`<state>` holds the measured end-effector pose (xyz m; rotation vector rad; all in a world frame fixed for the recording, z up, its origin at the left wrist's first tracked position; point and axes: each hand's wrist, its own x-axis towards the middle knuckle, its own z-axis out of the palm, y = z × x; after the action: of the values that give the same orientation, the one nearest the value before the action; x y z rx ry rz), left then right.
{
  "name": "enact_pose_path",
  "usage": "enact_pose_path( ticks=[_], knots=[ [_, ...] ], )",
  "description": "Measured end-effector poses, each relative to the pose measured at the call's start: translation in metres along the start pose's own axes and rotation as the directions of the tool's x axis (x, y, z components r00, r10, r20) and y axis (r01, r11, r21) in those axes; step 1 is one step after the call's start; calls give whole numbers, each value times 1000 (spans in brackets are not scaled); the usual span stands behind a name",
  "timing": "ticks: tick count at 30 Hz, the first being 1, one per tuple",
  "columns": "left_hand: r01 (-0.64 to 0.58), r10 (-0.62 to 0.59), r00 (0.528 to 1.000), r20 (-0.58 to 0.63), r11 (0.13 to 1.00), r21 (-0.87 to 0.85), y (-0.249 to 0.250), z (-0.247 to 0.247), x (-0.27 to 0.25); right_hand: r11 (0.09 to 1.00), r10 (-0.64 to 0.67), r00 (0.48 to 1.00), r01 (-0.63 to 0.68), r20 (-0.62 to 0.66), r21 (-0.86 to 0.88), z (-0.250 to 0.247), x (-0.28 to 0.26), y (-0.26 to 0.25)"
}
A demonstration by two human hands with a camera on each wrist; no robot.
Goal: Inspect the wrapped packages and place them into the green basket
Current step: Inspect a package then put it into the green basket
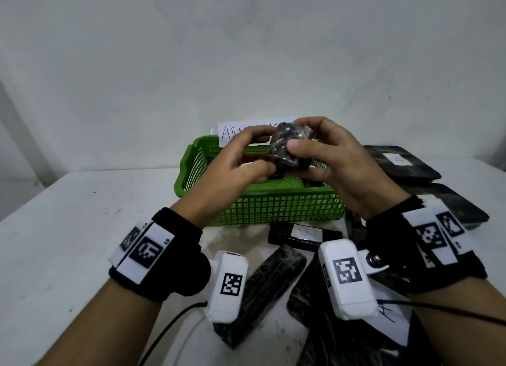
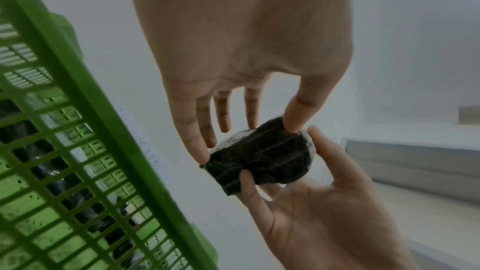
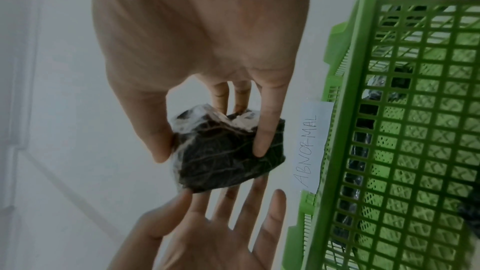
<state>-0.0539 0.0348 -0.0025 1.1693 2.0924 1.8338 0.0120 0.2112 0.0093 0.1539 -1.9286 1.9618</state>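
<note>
- The wrapped package [image 1: 290,146] in hand is a small dark lump in clear film, sitting at centre of the head view, raised above the green basket [image 1: 262,207] and touching nothing but fingers.
- The right hand [image 1: 339,168] grips it with the thumb on the near face and curled fingers behind; the left hand [image 1: 232,171] has its thumb and fingertips closed on the opposite side. A hold from both sides like this probably lets the package be turned for inspection before it goes in.
- Holding it directly over the basket likely keeps the drop short once the check is finished; the placing step is not yet done for this one.
- The left wrist view shows the package's [image 2: 259,159] flat face, with pale vein-like lines running across a dark leafy surface, which the head view blurs into shine.
- The right wrist view shows the bunched, whitish end of the film on the package [image 3: 228,147], and it alone makes the paper label [image 3: 310,147] readable: "ABNORMAL", fixed to the basket's [image 3: 345,130] rim. In the head view only its first letters show past the hands.
- Both wrist views show dark wrapped shapes through the mesh, so the basket already holds some.
- More dark packages [image 1: 273,283] lie on the white bench [image 1: 82,229] at lower centre and along the right edge of the head view, apparently waiting their turn.
</note>
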Motion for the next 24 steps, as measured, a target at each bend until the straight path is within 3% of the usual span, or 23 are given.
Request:
enact_pose_path(
  ticks=[3,5,7,10,14,18,24],
  knots=[
    [156,-154,988,25,970,-186,7,-1,-1,990,-67,998,66,-4,-124,-3,-1,2],
    [218,-213,976,46,952,-216,10,-1,-2,953,-109,993,118,49,-279,-4,-3,0],
    [243,-238,970,49,947,-210,11,-1,-2,938,-118,987,148,113,-312,-4,-6,0],
    [244,-245,969,28,939,-242,12,-2,-2,964,-97,987,126,129,-235,-1,-6,-2],
    [210,-219,976,-16,952,-221,11,-1,-2,976,-14,1000,12,-5,-218,-1,-2,-3],
    [156,-161,986,-34,982,-107,14,3,-5,975,103,994,-106,-26,-195,-4,1,3],
    [125,-125,992,4,992,2,16,10,-7,945,-30,995,-4,-99,-328,-6,1,6]
  ],
)
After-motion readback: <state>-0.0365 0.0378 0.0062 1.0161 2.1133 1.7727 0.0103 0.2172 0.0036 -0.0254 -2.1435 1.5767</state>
